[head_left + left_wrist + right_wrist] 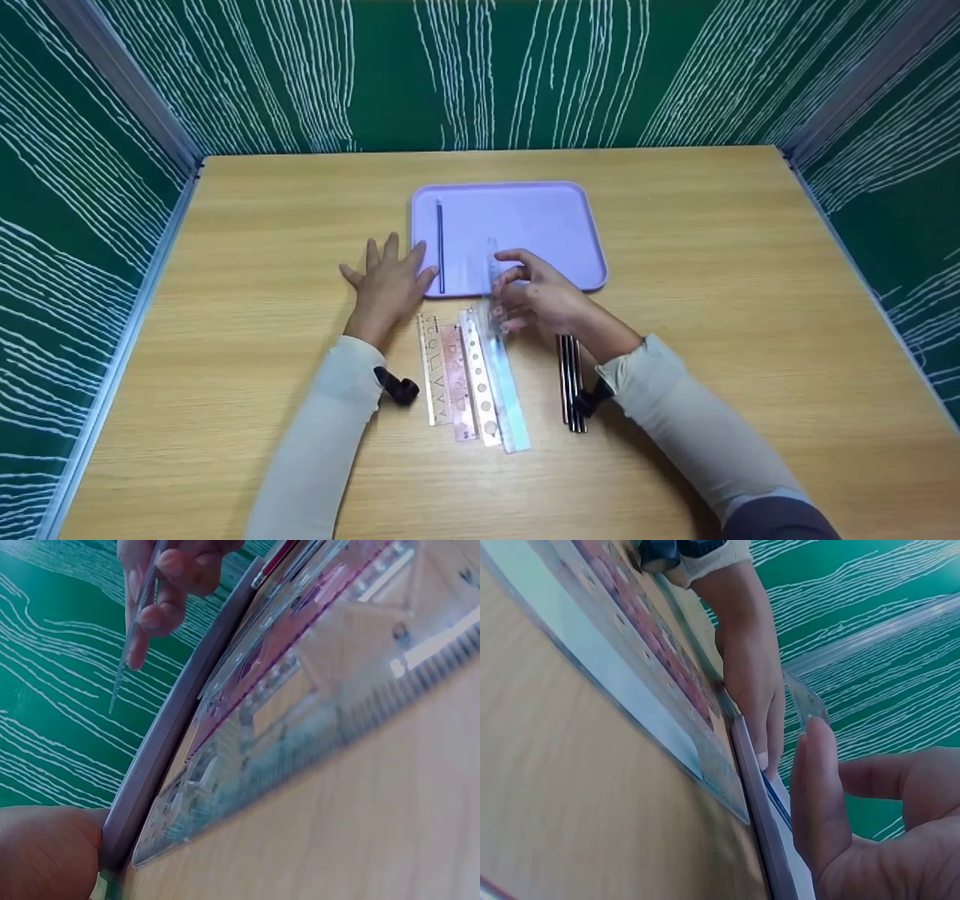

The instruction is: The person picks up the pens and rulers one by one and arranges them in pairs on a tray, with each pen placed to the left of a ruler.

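Note:
My right hand [544,296] pinches a clear ruler [491,264] between thumb and fingers, over the near edge of a purple tray [525,217]. In the left wrist view this ruler [133,641] hangs tilted from the fingers. My left hand [388,287] lies with spread fingers at the tray's left side, its thumb over the rim. Inside the tray, toward the left, lies a dark pencil [441,247]. Side by side below the tray are a clear stencil ruler [435,367], a pink ruler [459,390], a ruler with round holes [480,382] and a light blue one [514,405].
Several dark, shiny pencils [570,382] lie together under my right wrist, partly hidden by the camera strap. The wooden table [262,217] meets green walls [390,75] with white streaks at the back and both sides.

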{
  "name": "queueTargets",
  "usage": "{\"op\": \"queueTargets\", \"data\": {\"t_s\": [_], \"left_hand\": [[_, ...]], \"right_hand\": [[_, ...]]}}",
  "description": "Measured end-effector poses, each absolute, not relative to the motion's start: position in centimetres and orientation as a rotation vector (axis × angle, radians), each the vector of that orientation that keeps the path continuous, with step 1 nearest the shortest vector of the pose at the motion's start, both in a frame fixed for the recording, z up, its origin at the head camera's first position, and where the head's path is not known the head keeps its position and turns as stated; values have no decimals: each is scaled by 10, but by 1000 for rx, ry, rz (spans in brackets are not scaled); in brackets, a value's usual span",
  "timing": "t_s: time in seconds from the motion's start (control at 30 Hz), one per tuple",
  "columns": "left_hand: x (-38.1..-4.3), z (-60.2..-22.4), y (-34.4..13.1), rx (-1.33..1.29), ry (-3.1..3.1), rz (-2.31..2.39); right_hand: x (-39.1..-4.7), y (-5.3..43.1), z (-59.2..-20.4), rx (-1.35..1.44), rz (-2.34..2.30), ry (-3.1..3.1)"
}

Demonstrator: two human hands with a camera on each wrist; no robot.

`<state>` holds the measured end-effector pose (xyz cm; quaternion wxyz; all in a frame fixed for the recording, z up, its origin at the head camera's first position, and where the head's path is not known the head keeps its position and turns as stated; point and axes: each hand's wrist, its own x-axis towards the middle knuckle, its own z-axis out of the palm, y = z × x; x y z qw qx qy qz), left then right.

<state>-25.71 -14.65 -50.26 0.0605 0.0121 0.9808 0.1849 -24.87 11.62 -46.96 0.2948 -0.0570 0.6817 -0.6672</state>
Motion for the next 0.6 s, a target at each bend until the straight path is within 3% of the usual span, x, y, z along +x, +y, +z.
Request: {"op": "queueTargets", "data": {"t_s": [0.6], "left_hand": [[-260, -501, -145, 9, 2967, 544]], "right_hand": [[-282, 101, -474, -163, -1809, 1836]]}}
